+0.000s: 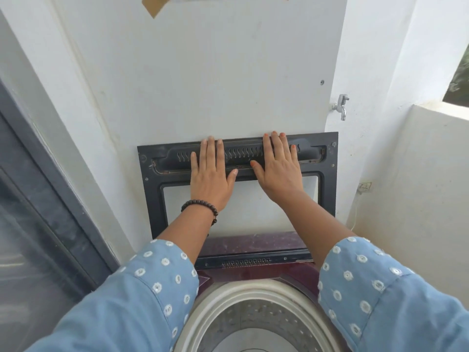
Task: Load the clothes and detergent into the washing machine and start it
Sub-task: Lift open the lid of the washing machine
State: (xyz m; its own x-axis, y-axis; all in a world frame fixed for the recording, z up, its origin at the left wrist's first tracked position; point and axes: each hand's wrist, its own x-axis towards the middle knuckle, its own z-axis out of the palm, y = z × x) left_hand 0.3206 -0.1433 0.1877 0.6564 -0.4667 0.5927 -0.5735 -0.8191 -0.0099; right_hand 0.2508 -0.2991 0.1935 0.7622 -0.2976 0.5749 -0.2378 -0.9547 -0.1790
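Dark plastic forms the hinged, folding lid (327, 199) of the top-loading washing machine (256, 273), which is raised upright and leaned against the pale painted wall (203, 72) behind. Its underside is shown: a stiff black frame with a row of small wavy vent slots along the upper band and a clear rectangular window below, through which the wall is seen. The left hand (210, 174) and the right hand (278, 166) are laid flat on that upper band, side by side, fingers straight and spread, palms pressed to the plastic; neither grip is closed round anything. A bracelet of dark round beads (200, 205) is worn on the left wrist, and light blue sleeves with white embroidered dots (142, 288) cover both forearms.

Below, the round steel drum (253, 316) is exposed, ringed by a smooth pale collar and perforated with small holes; the machine's top deck is maroon and dusty. No clothes and no detergent are in view, so loading is judged not yet begun.

The lid is judged rigid and light, but hinged in the middle, so it may fold or drop if released carelessly; it is best held by its top edge or frame, not the window. A chrome tap (341, 105) is fixed on the wall to the right.
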